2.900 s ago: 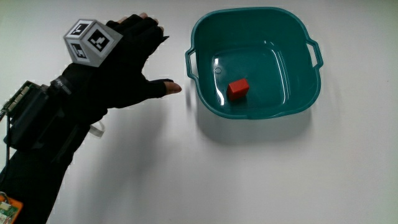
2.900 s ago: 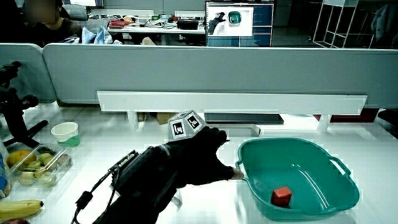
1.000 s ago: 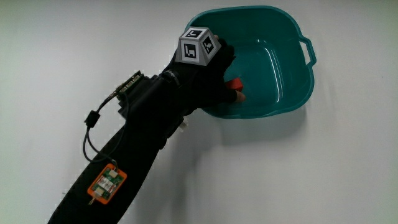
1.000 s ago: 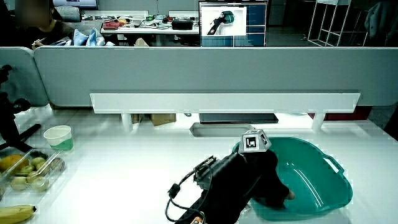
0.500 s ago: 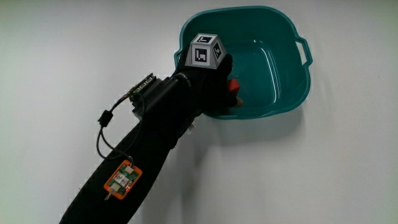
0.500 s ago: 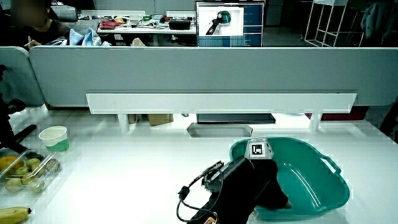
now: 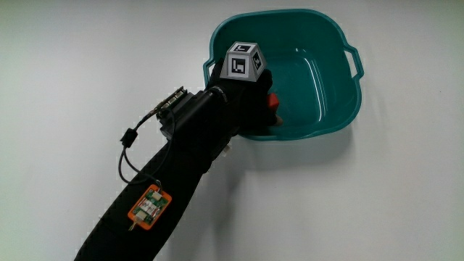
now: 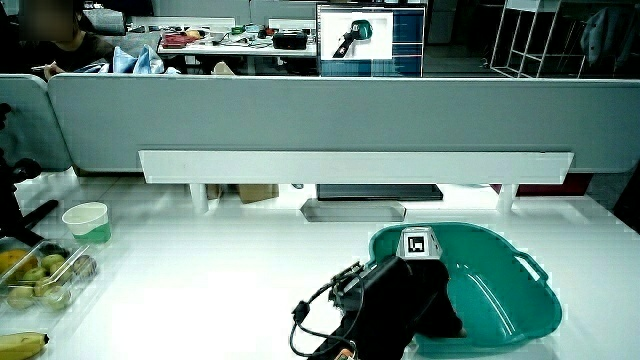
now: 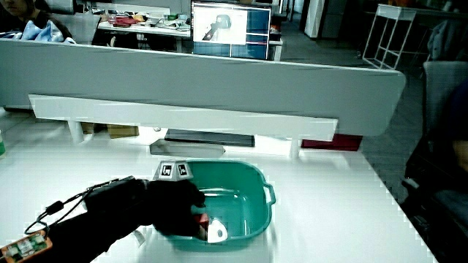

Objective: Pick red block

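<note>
The red block [image 7: 273,102] lies in the teal basin [image 7: 290,12], near the wall closest to the person; only a corner of it shows past the glove. The hand [image 7: 264,109] reaches over that rim into the basin, its fingers curled around the block. The patterned cube [image 7: 244,61] on its back faces up. In a side view a sliver of the red block [image 9: 198,218] shows at the fingers of the hand [image 9: 186,212] inside the basin [image 9: 259,183]. In a side view the hand [image 8: 430,300] hides the block within the basin [image 8: 520,325].
A paper cup [image 8: 86,221], a tray of fruit [image 8: 40,275] and a banana [image 8: 20,343] sit at the table's edge, well away from the basin. A white shelf [image 8: 350,165] runs along the low partition. An orange tag [image 7: 148,206] hangs on the forearm.
The hand went from the bare table beside the basin over the rim and down onto the red block. Over the last half second it has barely shifted.
</note>
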